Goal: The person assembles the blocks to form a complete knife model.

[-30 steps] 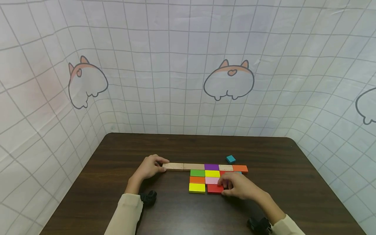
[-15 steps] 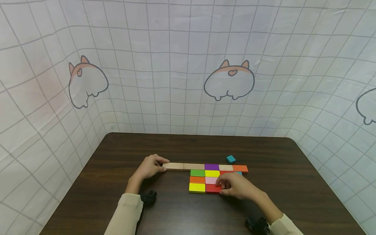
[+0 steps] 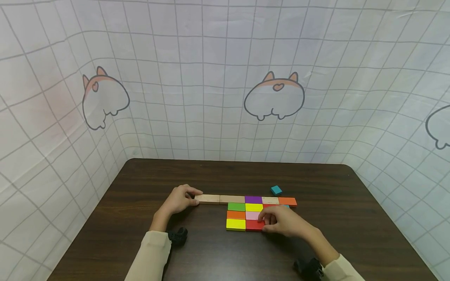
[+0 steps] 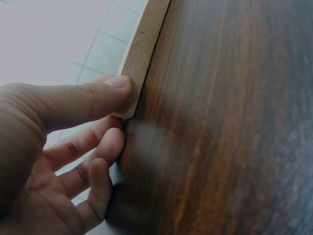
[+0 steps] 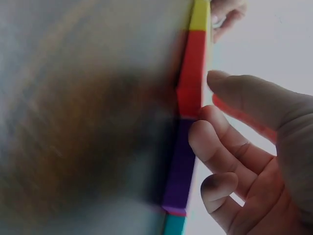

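In the head view my left hand (image 3: 179, 200) pinches the left end of a plain wooden block (image 3: 206, 199). The left wrist view shows its thumb (image 4: 117, 83) against that block's long side. My right hand (image 3: 286, 221) has thumb and forefinger at the right end of a flat red block (image 3: 254, 225), curled about it. This red block lies against a yellow block (image 3: 235, 224) in the front row. In the right wrist view a purple block (image 5: 181, 166) lies beside the red one, below the curled fingers. The right hand hides part of the coloured blocks.
Behind runs a row with a second plain block (image 3: 232, 199), a purple block (image 3: 253, 200) and an orange block (image 3: 287, 201). Green (image 3: 236, 207) and pink (image 3: 253, 215) blocks lie between rows. A loose blue block (image 3: 276, 190) sits farther back on the dark table (image 3: 158, 171).
Over the last second the right hand has slid the front red block slightly left, so its gap to the yellow block has closed. The left hand has stayed in place.
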{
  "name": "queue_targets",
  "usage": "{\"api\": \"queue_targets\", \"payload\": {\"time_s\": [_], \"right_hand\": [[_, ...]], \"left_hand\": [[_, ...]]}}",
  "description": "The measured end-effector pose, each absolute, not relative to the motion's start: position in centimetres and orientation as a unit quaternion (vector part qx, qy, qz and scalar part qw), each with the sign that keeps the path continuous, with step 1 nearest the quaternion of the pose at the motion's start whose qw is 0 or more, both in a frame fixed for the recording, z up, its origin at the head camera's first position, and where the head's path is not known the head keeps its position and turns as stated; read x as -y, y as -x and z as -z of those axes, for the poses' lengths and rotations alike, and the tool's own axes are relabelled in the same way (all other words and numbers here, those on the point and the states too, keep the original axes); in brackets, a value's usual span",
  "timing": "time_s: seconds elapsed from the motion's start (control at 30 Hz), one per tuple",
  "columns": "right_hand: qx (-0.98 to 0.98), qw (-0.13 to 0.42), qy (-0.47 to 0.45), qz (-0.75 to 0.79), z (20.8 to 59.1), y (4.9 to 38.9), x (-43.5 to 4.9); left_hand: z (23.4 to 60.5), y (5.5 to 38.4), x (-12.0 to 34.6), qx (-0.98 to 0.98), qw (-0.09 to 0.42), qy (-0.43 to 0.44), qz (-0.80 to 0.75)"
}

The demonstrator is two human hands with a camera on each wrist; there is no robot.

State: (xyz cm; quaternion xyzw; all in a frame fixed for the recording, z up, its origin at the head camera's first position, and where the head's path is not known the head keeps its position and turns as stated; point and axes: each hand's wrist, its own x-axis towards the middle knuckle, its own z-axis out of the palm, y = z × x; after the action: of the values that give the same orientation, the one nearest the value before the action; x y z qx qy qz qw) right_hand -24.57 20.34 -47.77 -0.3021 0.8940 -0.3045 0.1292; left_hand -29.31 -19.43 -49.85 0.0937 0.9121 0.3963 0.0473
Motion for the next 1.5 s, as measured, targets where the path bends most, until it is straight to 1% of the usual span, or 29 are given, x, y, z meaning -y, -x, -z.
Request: {"api": "queue_targets", "payload": {"time_s": [0.1,0.27,0.37,0.5,0.7,0.9,1.03,1.13,1.5], "right_hand": [[-0.894,0.111,0.295,0.319,47.3,25.3,-21.3],[-0.900,0.047,0.264,0.345,46.4,27.6,-23.4],[-0.903,0.033,0.229,0.362,46.6,29.2,-24.6],[-0.903,0.042,0.203,0.376,47.4,31.4,-25.9],[-0.907,0.057,0.194,0.368,48.5,33.6,-26.8],[-0.906,0.086,0.220,0.351,48.5,34.8,-26.8],[-0.910,0.115,0.210,0.338,48.6,35.3,-26.7],[-0.912,0.125,0.206,0.331,48.7,35.5,-26.5],[-0.918,0.105,0.191,0.332,49.0,35.9,-25.9]], "left_hand": [[49.8,29.3,19.4,-0.913,0.047,-0.095,-0.395],[49.8,29.3,19.4,-0.914,0.048,-0.092,-0.393],[49.8,29.3,19.4,-0.914,0.050,-0.090,-0.394],[49.9,29.2,19.4,-0.914,0.049,-0.089,-0.393],[50.0,29.2,19.4,-0.914,0.047,-0.089,-0.394],[50.0,29.2,19.4,-0.914,0.044,-0.094,-0.392],[49.9,29.3,19.3,-0.915,0.046,-0.091,-0.391],[49.9,29.3,19.3,-0.914,0.048,-0.092,-0.392],[49.9,29.3,19.3,-0.913,0.048,-0.088,-0.394]]}}
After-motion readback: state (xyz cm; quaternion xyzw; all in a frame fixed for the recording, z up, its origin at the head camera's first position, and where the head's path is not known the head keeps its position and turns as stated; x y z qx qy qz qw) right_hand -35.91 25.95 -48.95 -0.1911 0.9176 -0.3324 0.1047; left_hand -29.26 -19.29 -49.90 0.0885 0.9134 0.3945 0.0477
